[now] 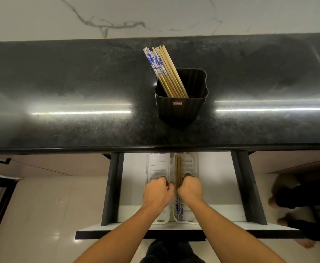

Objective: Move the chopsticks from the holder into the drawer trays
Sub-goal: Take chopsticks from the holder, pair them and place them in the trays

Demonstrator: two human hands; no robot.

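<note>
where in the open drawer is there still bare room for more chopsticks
The left tray looks empty ahead of the left hand. The right tray is crowded: chopsticks fill its left side under the right hand. Bare drawer floor flanks both trays.

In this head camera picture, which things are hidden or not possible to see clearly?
- Left hand: fingers curl under; the hand hides whether they hold anything.
- Right hand: covers the middle of the chopsticks in the right tray.
- Left tray: near part hidden by the left forearm.
- Holder: its wall hides the lower chopstick ends; the label is too small to read.
- Drawer: back part hidden under the countertop.
</note>
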